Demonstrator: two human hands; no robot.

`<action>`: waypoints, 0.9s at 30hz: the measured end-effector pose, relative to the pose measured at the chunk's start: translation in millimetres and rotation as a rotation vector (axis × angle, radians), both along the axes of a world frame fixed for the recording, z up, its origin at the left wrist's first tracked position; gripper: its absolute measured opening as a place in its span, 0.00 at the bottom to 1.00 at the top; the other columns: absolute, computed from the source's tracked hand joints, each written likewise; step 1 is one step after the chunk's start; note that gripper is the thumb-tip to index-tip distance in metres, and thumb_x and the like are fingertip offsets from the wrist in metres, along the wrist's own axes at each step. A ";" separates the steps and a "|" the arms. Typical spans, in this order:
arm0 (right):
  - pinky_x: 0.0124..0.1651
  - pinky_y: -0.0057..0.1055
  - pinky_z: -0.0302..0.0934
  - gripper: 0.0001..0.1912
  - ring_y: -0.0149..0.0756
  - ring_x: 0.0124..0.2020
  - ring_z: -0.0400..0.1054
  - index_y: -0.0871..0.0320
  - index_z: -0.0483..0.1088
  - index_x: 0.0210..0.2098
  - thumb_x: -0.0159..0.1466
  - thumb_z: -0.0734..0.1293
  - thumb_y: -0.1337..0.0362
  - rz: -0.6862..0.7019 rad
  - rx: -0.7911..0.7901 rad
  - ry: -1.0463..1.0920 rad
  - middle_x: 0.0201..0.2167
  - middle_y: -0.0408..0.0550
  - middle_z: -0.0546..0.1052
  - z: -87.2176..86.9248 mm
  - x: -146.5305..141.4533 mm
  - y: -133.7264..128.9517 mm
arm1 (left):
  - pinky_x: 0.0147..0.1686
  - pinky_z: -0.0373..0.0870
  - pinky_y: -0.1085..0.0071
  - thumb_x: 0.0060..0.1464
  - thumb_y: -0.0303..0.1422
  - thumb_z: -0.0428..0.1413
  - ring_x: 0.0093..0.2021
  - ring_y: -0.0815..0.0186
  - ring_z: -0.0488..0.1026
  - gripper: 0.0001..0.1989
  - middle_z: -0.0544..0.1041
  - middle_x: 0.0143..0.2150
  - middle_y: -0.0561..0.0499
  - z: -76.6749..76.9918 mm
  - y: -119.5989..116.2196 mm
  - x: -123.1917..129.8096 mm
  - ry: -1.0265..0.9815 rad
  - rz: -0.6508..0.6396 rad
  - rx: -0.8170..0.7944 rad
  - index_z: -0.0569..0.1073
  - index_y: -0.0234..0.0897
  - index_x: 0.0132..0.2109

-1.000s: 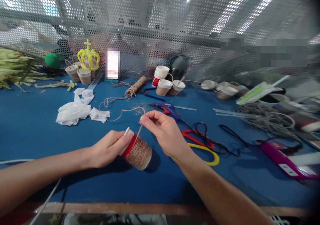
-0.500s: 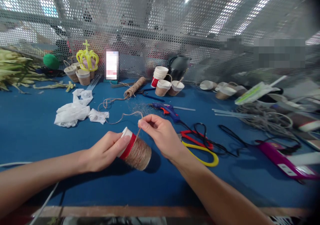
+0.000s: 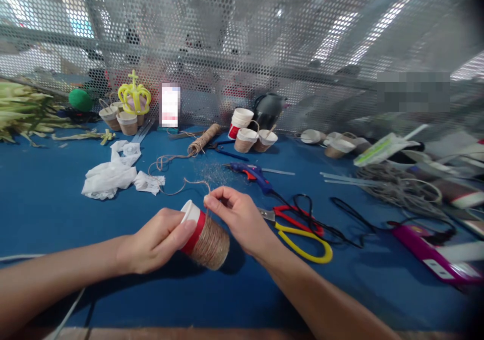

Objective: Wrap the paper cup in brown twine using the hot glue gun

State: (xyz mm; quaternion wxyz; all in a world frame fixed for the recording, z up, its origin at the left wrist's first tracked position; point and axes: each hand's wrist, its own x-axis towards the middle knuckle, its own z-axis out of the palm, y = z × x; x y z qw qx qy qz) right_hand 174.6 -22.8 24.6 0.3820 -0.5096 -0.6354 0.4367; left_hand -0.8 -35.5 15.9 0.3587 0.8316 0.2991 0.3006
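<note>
A paper cup lies tilted in my left hand, which grips it at the white rim and red band. Brown twine is wound round the cup from the red band towards its base. My right hand pinches the twine between thumb and finger just above the cup. From there the strand runs left across the blue table to the twine roll.
Behind my right hand lie a blue glue gun and scissors with red and yellow handles. White crumpled material is at left. Twine-wrapped cups and a kettle stand at the back. A purple power strip lies right.
My right hand, still pinching the twine, has come slightly nearer the cup's red band. The whole view has shifted a little, so the table's things appear lower.
</note>
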 end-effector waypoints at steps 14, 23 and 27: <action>0.28 0.26 0.52 0.11 0.26 0.23 0.57 0.60 0.65 0.25 0.54 0.65 0.58 0.029 -0.144 0.136 0.21 0.39 0.65 0.9 -5.3 -1.5 | 0.22 0.60 0.75 0.60 0.36 0.35 0.19 0.71 0.57 0.23 0.63 0.17 0.53 -0.9 0.2 -1.2 -0.070 -0.028 0.158 0.64 0.36 0.22; 0.26 0.25 0.50 0.12 0.25 0.22 0.55 0.60 0.64 0.23 0.52 0.66 0.57 0.041 -0.228 0.213 0.20 0.38 0.63 -1.3 -8.5 2.4 | 0.21 0.57 0.77 0.58 0.33 0.37 0.19 0.73 0.53 0.19 0.59 0.17 0.55 0.2 1.6 0.3 -0.093 0.013 -0.028 0.57 0.35 0.20; 0.32 0.28 0.55 0.14 0.29 0.28 0.62 0.61 0.67 0.28 0.56 0.63 0.55 0.024 -0.153 0.146 0.26 0.44 0.69 -3.7 -5.1 6.3 | 0.21 0.56 0.77 0.58 0.34 0.38 0.19 0.74 0.52 0.19 0.59 0.18 0.56 1.0 5.7 1.0 -0.141 -0.013 -0.101 0.57 0.35 0.20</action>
